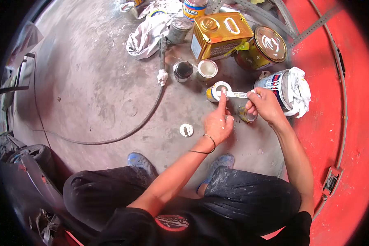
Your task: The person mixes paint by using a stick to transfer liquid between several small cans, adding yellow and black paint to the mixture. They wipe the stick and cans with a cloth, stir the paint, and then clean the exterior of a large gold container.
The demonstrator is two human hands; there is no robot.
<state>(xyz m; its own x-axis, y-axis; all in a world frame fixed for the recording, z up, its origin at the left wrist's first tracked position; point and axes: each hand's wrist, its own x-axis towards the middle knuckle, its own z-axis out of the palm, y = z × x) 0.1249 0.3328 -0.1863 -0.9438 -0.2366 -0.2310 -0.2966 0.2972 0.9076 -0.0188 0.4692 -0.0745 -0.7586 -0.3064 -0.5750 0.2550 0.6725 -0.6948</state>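
Floor (pixel 102 98) carries everything, nearest a white disc (pixel 186 130) ahead of the shoes (pixel 141 161), apart from the cans, perhaps to stay out of the way. Left hand (pixel 219 125) sets its index finger at the mouth of the small can (pixel 210 94), on or beside the white strip (pixel 236 94), seemingly to steady it; whether its curled fingers hold anything, I cannot tell. Right hand (pixel 267 107) pinches the strip's opposite end in its fingers, a grip clear of the rim. Beyond, an open dark can (pixel 183 71) and a pale can (pixel 207 69) stand within easy reach. Farther, the rectangular tin (pixel 223 35) and round tin (pixel 270 43) sit toward the floor's red-walled edge, likely leaving the middle free.
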